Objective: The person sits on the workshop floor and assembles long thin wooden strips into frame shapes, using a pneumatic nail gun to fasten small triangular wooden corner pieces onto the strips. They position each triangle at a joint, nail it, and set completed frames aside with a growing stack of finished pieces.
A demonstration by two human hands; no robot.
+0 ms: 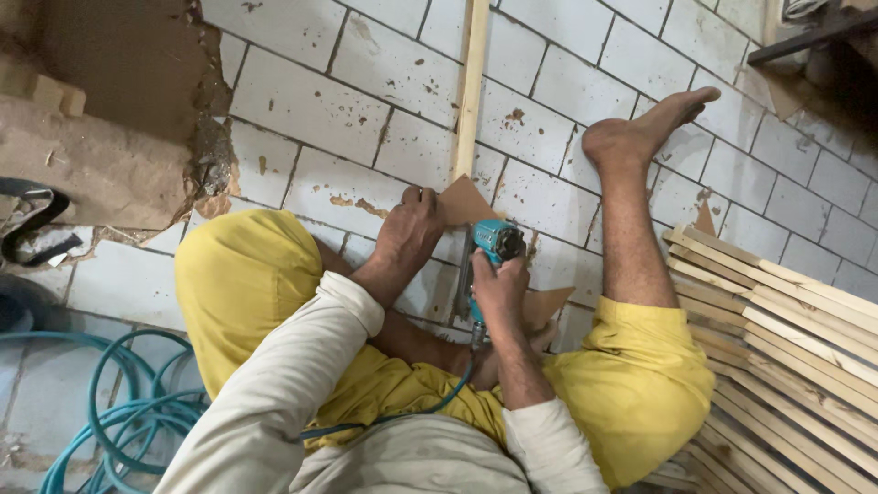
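I sit on a white tiled floor in yellow trousers. My left hand [412, 224] presses down on a brown triangular board piece [466, 201] laid over a long pale wooden strip [471, 87] that runs away from me. My right hand [498, 288] grips a teal pneumatic nail gun [496, 242], its nose set against the strip right beside the triangle. A second brown board piece [547, 304] lies under my right wrist. A thin teal hose [439, 402] leads from the gun's handle back across my lap.
A stack of pale wooden slats [786, 348] lies at my right. Coiled teal hose [119, 412] sits at the lower left. A brown slab with a broken edge [110, 119] fills the upper left. My bare right foot [645, 123] rests on the tiles.
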